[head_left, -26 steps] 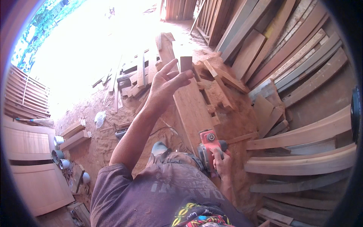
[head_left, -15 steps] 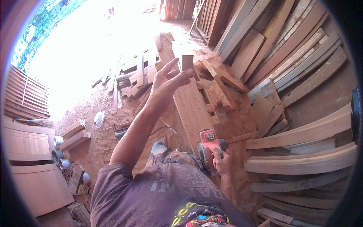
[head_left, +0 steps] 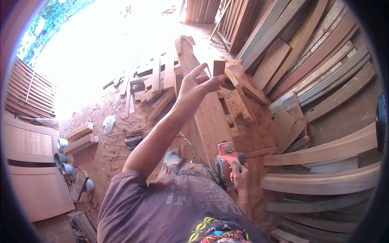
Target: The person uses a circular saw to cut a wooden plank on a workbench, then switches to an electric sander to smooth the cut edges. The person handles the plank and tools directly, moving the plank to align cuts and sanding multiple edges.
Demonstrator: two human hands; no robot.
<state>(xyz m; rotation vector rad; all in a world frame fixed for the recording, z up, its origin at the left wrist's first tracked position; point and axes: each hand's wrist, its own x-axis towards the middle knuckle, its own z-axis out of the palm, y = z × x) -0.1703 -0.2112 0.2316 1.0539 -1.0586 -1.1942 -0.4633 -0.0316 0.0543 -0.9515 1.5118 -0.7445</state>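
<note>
My left hand (head_left: 197, 84) is raised over the far half of a long wooden plank (head_left: 212, 123). Its fingers pinch a small, flat, dark brown rectangular piece (head_left: 219, 68), whose material I cannot make out. Closer to my body, my right hand (head_left: 239, 173) is wrapped around the handle of a red electric hand planer (head_left: 227, 157). The planer is at the near end of the plank, by its right edge; whether its sole touches the wood is hidden.
Wood offcuts (head_left: 162, 77) lie piled beyond my left arm. Sawdust-covered blocks (head_left: 239, 101) sit right of the plank. Curved boards (head_left: 324, 178) are stacked at the right. Door panels (head_left: 38, 190) and white cans (head_left: 62, 143) stand at the left. A dark tool (head_left: 133, 141) rests on the ground.
The left hand has shifted right with the small brown piece, which is tilted a little differently. The right hand stays on the planer near the same spot. The whole view has swung slightly.
</note>
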